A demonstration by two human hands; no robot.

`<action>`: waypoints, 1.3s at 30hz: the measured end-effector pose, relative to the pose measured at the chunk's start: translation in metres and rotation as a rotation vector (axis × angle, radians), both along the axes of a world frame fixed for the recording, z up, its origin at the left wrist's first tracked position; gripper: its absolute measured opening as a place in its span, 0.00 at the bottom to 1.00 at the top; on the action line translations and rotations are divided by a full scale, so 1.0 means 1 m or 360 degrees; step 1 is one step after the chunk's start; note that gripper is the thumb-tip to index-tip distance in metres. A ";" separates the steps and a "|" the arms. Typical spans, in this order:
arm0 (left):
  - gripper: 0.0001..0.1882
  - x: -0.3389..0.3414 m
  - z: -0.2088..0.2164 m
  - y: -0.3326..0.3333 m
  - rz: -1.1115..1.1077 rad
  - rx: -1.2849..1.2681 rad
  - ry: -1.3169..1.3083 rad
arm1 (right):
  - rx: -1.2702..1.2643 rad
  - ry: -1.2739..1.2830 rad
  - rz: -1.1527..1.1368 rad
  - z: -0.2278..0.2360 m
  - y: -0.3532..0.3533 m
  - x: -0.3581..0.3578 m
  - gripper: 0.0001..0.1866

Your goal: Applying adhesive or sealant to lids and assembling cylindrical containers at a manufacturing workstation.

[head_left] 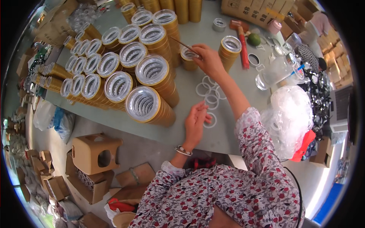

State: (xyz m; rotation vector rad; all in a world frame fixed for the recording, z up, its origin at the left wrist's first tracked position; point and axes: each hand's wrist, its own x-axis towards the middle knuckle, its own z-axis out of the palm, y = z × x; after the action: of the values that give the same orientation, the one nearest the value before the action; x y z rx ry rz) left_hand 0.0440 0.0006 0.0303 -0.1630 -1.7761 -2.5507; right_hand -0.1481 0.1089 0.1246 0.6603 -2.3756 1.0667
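Note:
My right hand [208, 60] pinches a thin brown stick [181, 43], held slanting over a short gold ring stack [189, 64] with a pale rim. My left hand [195, 122] is low over the table, palm partly turned up and fingers loosely curled, with nothing visible in it. Beside its fingertips lies a thin white ring [215, 121], partly hidden by the hand. Several more thin rings [202, 90] overlap on the tabletop between my hands. Left of both hands stand many stacks of gold rings with clear, silvery inner rims, the nearest one [163, 116] tilting toward the view.
The grey-green table [125, 135] also holds another gold stack [230, 53], a red-handled tool [242, 47], a green round fruit [253, 39] and a clear jar [268, 78]. Clear plastic bags [291, 114] bulge at the right. A tan stool [93, 154] and cartons stand below left.

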 end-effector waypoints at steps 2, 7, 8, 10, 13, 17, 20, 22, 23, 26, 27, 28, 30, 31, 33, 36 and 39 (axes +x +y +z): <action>0.19 0.003 0.000 0.002 -0.0023 -0.0012 0.0016 | -0.0125 0.0017 0.0011 -0.005 0.000 0.007 0.15; 0.17 0.003 -0.003 -0.007 0.0089 -0.0078 -0.0020 | -0.0205 -0.0040 0.0126 0.034 0.001 0.054 0.14; 0.17 0.002 -0.005 -0.011 0.0087 -0.0073 -0.0032 | -0.0200 -0.0051 0.0124 0.036 0.009 0.053 0.14; 0.14 0.003 -0.011 -0.013 0.0145 -0.0348 -0.0106 | 0.0081 0.0366 -0.0190 0.033 0.036 0.049 0.11; 0.12 -0.010 -0.016 0.000 0.0140 -0.0225 -0.0003 | 0.0382 0.0297 -0.0517 0.029 0.082 0.031 0.11; 0.11 -0.013 -0.045 -0.016 0.0324 -0.0367 0.0062 | 0.0673 0.0281 -0.0328 0.003 0.074 0.003 0.11; 0.11 -0.017 -0.035 -0.027 0.0303 -0.0355 0.0006 | 0.0157 0.0199 -0.0333 0.030 0.060 0.009 0.14; 0.10 -0.013 -0.035 -0.024 0.0225 -0.0319 -0.0033 | 0.0051 0.0713 -0.0537 0.017 0.092 -0.018 0.18; 0.10 -0.010 -0.036 -0.028 0.0258 -0.0366 -0.0081 | 0.0014 0.0479 -0.0562 0.012 0.103 -0.022 0.21; 0.09 -0.010 -0.038 -0.015 0.0141 -0.0551 0.0045 | 0.0340 -0.0136 -0.0908 -0.015 0.148 -0.037 0.19; 0.09 -0.004 -0.043 -0.012 0.0174 -0.0661 0.0018 | 0.0520 -0.0426 -0.0887 -0.039 0.161 -0.039 0.18; 0.09 -0.010 -0.045 -0.008 0.0212 -0.0738 0.0042 | 0.0695 -0.0674 -0.0888 -0.054 0.163 -0.046 0.17; 0.13 -0.012 -0.015 -0.032 0.0328 -0.1100 0.0239 | 0.0469 -0.0419 -0.0803 -0.061 0.110 -0.049 0.12; 0.13 -0.027 0.010 -0.019 0.0232 -0.1036 0.0310 | 0.0496 -0.0377 -0.0925 -0.075 0.110 -0.048 0.15; 0.19 -0.061 0.049 -0.022 0.0309 -0.1281 0.0580 | 0.0444 -0.0577 -0.0782 -0.060 0.076 -0.047 0.20; 0.29 -0.156 0.054 0.004 0.0296 -0.1350 0.0994 | 0.0404 -0.0606 -0.0814 -0.062 0.086 -0.045 0.23; 0.38 -0.232 0.031 0.020 0.0477 -0.2061 0.1227 | 0.0387 -0.0600 -0.0810 -0.064 0.089 -0.050 0.24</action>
State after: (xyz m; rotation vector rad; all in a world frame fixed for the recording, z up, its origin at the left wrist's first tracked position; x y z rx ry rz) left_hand -0.1882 0.0203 0.0608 -0.6787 -2.3804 -0.6266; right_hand -0.1981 0.1976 0.0611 -0.0986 -2.8028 0.7298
